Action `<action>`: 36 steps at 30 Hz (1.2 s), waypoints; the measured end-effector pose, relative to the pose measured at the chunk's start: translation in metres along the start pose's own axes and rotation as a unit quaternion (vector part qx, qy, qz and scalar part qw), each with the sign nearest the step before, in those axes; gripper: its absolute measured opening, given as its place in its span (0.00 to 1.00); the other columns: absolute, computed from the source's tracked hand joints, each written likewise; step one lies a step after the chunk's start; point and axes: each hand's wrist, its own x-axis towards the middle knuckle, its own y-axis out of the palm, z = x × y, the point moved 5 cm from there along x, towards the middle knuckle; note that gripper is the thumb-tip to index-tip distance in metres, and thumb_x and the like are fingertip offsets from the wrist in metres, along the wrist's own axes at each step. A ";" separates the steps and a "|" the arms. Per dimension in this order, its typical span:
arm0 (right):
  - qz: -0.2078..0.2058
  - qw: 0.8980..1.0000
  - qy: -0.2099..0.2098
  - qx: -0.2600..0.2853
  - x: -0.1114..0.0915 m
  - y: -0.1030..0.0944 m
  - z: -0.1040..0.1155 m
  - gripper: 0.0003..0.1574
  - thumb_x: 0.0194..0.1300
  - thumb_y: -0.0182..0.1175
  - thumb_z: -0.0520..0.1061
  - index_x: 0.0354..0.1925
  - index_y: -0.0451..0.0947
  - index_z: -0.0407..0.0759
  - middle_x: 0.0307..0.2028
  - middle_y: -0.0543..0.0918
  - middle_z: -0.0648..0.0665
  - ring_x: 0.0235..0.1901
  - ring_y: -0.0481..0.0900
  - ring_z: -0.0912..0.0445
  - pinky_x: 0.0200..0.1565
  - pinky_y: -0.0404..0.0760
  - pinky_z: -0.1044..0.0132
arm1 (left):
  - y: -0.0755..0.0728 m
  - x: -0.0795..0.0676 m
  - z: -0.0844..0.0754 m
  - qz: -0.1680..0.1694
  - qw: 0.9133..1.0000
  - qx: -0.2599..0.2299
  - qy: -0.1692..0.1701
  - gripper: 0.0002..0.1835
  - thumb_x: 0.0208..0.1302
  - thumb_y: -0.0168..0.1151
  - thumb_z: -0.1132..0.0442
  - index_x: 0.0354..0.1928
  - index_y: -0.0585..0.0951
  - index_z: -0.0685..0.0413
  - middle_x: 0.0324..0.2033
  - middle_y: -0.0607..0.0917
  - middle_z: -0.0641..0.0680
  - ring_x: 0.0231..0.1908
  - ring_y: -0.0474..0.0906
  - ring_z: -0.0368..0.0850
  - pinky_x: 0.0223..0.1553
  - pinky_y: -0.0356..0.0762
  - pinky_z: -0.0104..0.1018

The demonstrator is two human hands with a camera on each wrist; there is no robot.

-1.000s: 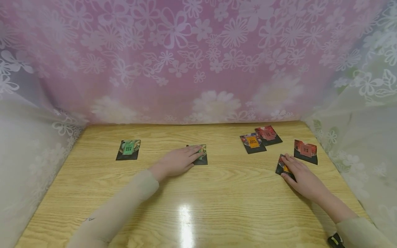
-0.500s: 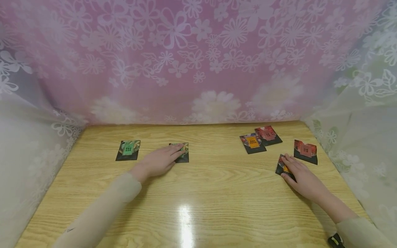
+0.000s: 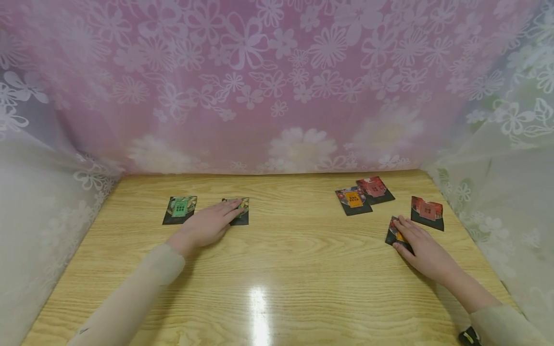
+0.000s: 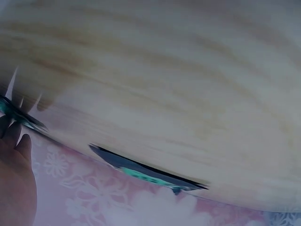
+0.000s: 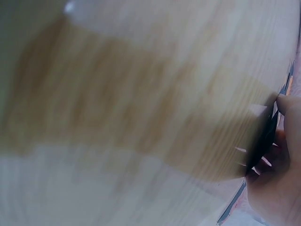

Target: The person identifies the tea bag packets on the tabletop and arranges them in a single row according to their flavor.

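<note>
In the head view my left hand [image 3: 205, 224] lies flat with its fingers over a green-and-black packet [image 3: 240, 218], covering part of it. Just left of it is another packet with a green label [image 3: 179, 209], partly behind the hand. On the right side, my right hand [image 3: 426, 250] rests on a packet with an orange label [image 3: 393, 234], fingers spread across it and thumb at its near edge. The left wrist view catches the left hand [image 4: 16, 174] at its edge, and the neighbouring green packet [image 4: 148, 174]. In the right wrist view, the right hand [image 5: 277, 174] touches a dark packet [image 5: 264, 139].
A second orange-label packet [image 3: 354, 200] touches a red one [image 3: 375, 189] near the table's back edge. Another red packet [image 3: 427, 212] lies beside the right hand. Floral curtains [image 3: 277, 96] enclose the wooden table [image 3: 303, 283]. A black object [image 3: 469, 336] sits by the right sleeve.
My left hand has slid the green packet leftward across the table, closer to the other green packet. The right hand and the packets around it have stayed in place.
</note>
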 end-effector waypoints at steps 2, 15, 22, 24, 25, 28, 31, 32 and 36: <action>0.000 1.000 0.000 0.002 0.000 0.000 0.000 0.46 0.80 0.60 0.53 0.81 0.57 0.30 0.79 0.59 0.22 0.76 0.59 0.24 0.71 0.64 0.25 | 0.000 -0.003 0.003 -0.005 1.000 0.002 -0.004 0.30 0.83 0.54 0.59 0.83 0.64 0.52 0.83 0.61 0.56 0.81 0.62 0.56 0.81 0.65 0.53; -0.002 1.000 -0.001 0.006 -0.001 -0.001 0.001 0.47 0.80 0.60 0.53 0.82 0.56 0.30 0.79 0.59 0.22 0.76 0.59 0.23 0.70 0.64 0.24 | 0.001 -0.016 0.016 -0.012 1.000 0.006 -0.013 0.29 0.83 0.54 0.61 0.82 0.66 0.52 0.83 0.62 0.56 0.81 0.63 0.57 0.80 0.66 0.55; -0.003 1.000 -0.001 0.004 -0.001 -0.001 0.001 0.47 0.80 0.60 0.53 0.82 0.56 0.30 0.79 0.59 0.22 0.76 0.59 0.23 0.70 0.64 0.24 | 0.001 -0.017 0.019 -0.015 1.000 0.008 -0.018 0.30 0.84 0.53 0.60 0.83 0.64 0.50 0.84 0.60 0.55 0.81 0.62 0.57 0.81 0.66 0.54; -0.002 1.000 -0.001 0.004 -0.001 -0.001 0.001 0.47 0.80 0.60 0.53 0.82 0.56 0.30 0.79 0.58 0.22 0.76 0.59 0.23 0.70 0.64 0.24 | 0.001 -0.017 0.018 -0.016 1.000 0.008 -0.018 0.30 0.84 0.53 0.59 0.83 0.63 0.50 0.84 0.60 0.55 0.81 0.62 0.58 0.80 0.66 0.55; -0.002 1.000 -0.001 0.003 -0.001 -0.001 0.000 0.47 0.81 0.60 0.53 0.82 0.55 0.30 0.79 0.58 0.22 0.76 0.59 0.23 0.70 0.64 0.24 | 0.001 -0.016 0.018 -0.018 1.000 0.010 -0.017 0.31 0.84 0.53 0.59 0.83 0.64 0.51 0.84 0.60 0.56 0.81 0.62 0.58 0.80 0.66 0.55; -0.001 1.000 -0.001 0.003 -0.001 -0.001 0.000 0.47 0.81 0.60 0.53 0.82 0.55 0.30 0.79 0.58 0.22 0.76 0.59 0.23 0.70 0.64 0.24 | 0.000 -0.015 0.018 -0.019 1.000 0.018 -0.014 0.31 0.84 0.53 0.56 0.83 0.64 0.52 0.83 0.61 0.57 0.81 0.63 0.58 0.80 0.66 0.54; 0.001 1.000 -0.001 0.003 -0.001 -0.001 0.000 0.47 0.81 0.60 0.53 0.82 0.55 0.30 0.79 0.58 0.22 0.76 0.58 0.24 0.70 0.65 0.24 | 0.001 -0.014 0.018 -0.018 0.999 0.025 -0.011 0.31 0.84 0.52 0.55 0.83 0.63 0.53 0.83 0.61 0.58 0.81 0.62 0.58 0.80 0.66 0.54; 0.001 1.000 -0.001 0.003 -0.001 -0.001 0.000 0.47 0.81 0.60 0.53 0.82 0.55 0.30 0.79 0.58 0.22 0.76 0.59 0.24 0.70 0.65 0.24 | 0.002 -0.013 0.018 -0.016 0.999 0.027 -0.012 0.31 0.84 0.52 0.55 0.83 0.63 0.53 0.83 0.61 0.58 0.81 0.62 0.58 0.81 0.65 0.54; 0.003 1.000 0.001 0.002 -0.001 0.000 0.000 0.47 0.80 0.60 0.53 0.82 0.55 0.30 0.79 0.58 0.23 0.76 0.59 0.24 0.70 0.65 0.24 | 0.004 -0.014 0.019 -0.011 0.999 0.024 -0.018 0.31 0.85 0.51 0.54 0.83 0.62 0.53 0.84 0.60 0.58 0.81 0.61 0.58 0.81 0.64 0.54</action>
